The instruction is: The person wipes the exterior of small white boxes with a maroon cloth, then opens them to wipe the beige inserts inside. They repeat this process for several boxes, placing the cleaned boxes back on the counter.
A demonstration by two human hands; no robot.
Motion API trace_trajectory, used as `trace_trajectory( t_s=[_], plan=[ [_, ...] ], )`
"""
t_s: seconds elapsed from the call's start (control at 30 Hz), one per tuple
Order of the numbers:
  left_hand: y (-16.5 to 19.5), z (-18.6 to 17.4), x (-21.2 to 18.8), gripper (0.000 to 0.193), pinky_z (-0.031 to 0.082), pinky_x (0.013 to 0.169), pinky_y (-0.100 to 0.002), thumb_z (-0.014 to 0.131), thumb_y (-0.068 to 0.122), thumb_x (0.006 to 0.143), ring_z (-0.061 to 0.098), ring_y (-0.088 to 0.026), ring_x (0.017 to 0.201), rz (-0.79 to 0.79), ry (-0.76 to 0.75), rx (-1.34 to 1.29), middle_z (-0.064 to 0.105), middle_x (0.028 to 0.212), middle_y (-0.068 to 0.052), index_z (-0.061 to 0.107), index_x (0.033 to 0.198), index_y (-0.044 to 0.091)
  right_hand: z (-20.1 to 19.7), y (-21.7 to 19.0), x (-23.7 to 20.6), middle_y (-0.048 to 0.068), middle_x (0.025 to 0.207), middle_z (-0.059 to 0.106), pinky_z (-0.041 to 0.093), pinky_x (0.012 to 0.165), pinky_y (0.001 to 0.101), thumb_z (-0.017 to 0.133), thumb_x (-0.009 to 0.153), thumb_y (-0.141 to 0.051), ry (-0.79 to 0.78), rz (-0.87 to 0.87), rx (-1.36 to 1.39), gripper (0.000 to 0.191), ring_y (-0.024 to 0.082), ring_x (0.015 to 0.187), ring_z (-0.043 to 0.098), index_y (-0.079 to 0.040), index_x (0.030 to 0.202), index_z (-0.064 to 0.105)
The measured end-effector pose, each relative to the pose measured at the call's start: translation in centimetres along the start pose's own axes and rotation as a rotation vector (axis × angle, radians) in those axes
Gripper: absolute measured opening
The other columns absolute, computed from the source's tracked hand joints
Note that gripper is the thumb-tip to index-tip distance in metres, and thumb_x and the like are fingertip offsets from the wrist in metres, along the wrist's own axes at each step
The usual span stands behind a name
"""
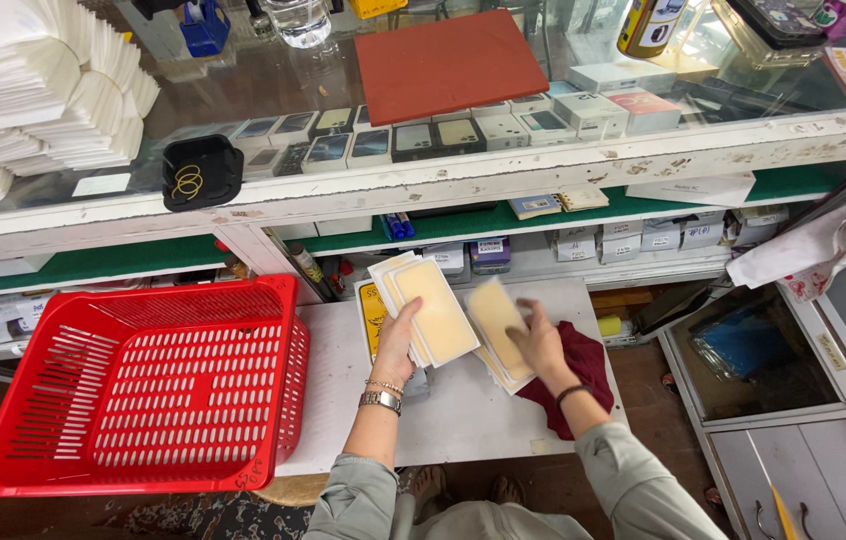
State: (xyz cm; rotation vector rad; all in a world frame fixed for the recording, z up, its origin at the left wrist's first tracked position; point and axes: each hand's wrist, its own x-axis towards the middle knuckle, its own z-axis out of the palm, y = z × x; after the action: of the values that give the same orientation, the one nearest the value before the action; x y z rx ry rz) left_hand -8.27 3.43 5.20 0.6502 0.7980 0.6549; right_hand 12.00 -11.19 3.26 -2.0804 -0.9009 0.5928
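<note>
White table [463, 410]: hands fan pale, cream cards [433, 310].

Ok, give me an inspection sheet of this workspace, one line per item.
Surface: white pull-out board under a glass counter, partly bare.
Job's things: fan of pale flat packets in the left hand; second stack under the right hand, one packet blurred.
Clutter: red plastic basket, dark red cloth, red mat, black tray with rubber bands.
Hands: left grips the fan; right rests on the stack.
Cables: nothing seen.
Surroundings: boxed goods on shelves, white card stacks.
</note>
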Motion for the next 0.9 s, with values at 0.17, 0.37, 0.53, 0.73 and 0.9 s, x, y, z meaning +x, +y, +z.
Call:
trace_trajectory(
  t_s=[0.17, 0.37, 0.53, 0.73, 0.9],
  plan=[
    [-1.0, 0.0, 0.1, 0.054, 0.062, 0.088, -0.036, 0.075, 0.015, 0.087, 0.071, -0.023, 0.111, 0.112, -0.031, 0.042, 0.069, 0.128, -0.014, 0.058, 0.135, 0.000, 1.1, 0.2, -1.3, 0.014, 0.123, 0.067, 0.052, 0.082, 0.0410, 0.085, 0.064, -0.027, 0.286, -0.279, -0.669, 0.077, 0.032, 0.104, 0.065, -0.018, 0.135, 0.057],
    [-1.3, 1.0, -0.5, 0.054, 0.064, 0.083, -0.037, 0.079, 0.014, 0.086, 0.073, -0.026, 0.106, 0.099, -0.012, 0.106, 0.071, 0.124, -0.017, 0.061, 0.133, -0.007, 0.6, -3.3, 1.6, 0.009, 0.114, 0.072, 0.057, 0.091, 0.0326, 0.066, 0.094, -0.027, -0.422, -0.018, 0.546, 0.045, 0.019, 0.105, 0.069, -0.005, 0.133, 0.060],
    [-0.4, 0.9, -0.5, 0.056, 0.064, 0.085, -0.038, 0.070, 0.026, 0.085, 0.074, -0.030, 0.106, -0.008, -0.131, -0.181, 0.073, 0.121, -0.021, 0.059, 0.131, -0.004, -0.7, -3.6, 2.6, 0.015, 0.115, 0.073, 0.059, 0.086, 0.0338, 0.068, 0.097, -0.014, -0.327, -0.011, 0.709, 0.041, 0.020, 0.100, 0.070, 0.004, 0.132, 0.057],
    [-0.4, -0.2, -0.5, 0.051, 0.061, 0.090, -0.035, 0.072, 0.021, 0.090, 0.072, -0.022, 0.110, 0.068, 0.026, 0.012, 0.072, 0.125, -0.013, 0.059, 0.134, -0.001, -0.9, -0.3, 0.6, 0.018, 0.101, 0.071, 0.057, 0.079, 0.0448, 0.073, 0.087, -0.012, -0.089, -0.083, 0.066, 0.060, 0.034, 0.091, 0.069, -0.012, 0.142, 0.049],
    [-0.7, 0.0, -0.7, 0.047, 0.062, 0.088, -0.035, 0.078, 0.016, 0.086, 0.073, -0.021, 0.107, 0.114, 0.006, 0.069, 0.073, 0.123, -0.012, 0.065, 0.128, 0.000, 0.9, 0.8, -1.8, 0.019, 0.107, 0.067, 0.052, 0.081, 0.0480, 0.081, 0.068, -0.012, 0.219, -0.448, -0.453, 0.067, 0.042, 0.098, 0.064, -0.012, 0.130, 0.055]
  ],
)
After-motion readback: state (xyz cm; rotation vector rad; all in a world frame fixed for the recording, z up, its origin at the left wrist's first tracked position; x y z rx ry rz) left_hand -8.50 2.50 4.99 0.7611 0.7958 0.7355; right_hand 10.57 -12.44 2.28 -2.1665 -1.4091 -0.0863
